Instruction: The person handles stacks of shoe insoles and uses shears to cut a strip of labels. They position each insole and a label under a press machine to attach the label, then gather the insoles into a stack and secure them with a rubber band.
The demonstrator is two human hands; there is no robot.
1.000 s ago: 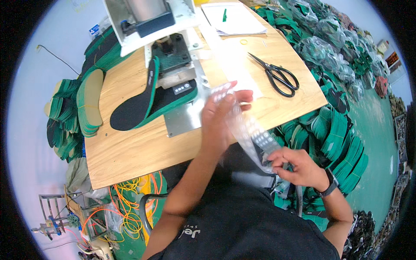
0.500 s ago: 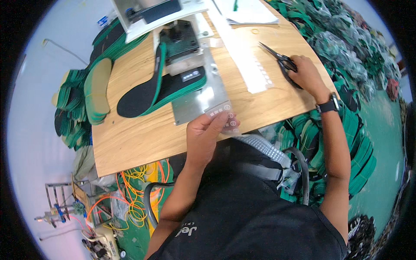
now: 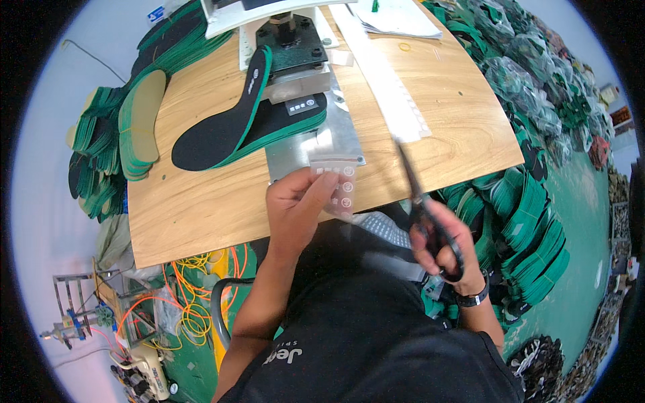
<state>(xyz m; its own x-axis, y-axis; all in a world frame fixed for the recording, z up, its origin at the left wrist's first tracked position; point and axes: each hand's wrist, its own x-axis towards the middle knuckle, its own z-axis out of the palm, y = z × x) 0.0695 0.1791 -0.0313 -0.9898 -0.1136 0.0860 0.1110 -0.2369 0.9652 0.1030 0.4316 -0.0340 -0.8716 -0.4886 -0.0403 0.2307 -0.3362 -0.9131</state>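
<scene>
Right hand [image 3: 447, 242] has lifted the black-handled steel scissors [image 3: 426, 211] off the wooden tabletop [image 3: 201, 208], where it was only reaching for them half a second ago; fingers are now through the loops, closed on the handles, blades pointing up and away toward the table edge and looking nearly closed. Left hand [image 3: 299, 201] still pinches the clear plastic strip of small round printed stickers [image 3: 339, 185] between thumb and fingertips, raised just above the near table edge in front of the metal plate [image 3: 336, 138]; the strip's free end trails down toward the lap. Scissors and strip are near each other but apart, no cut started. Black insoles with green edging [image 3: 248, 127] sit untouched under the press head [image 3: 292, 40]. Judgement: the pick-up is done and both hands are set for trimming the strip.
</scene>
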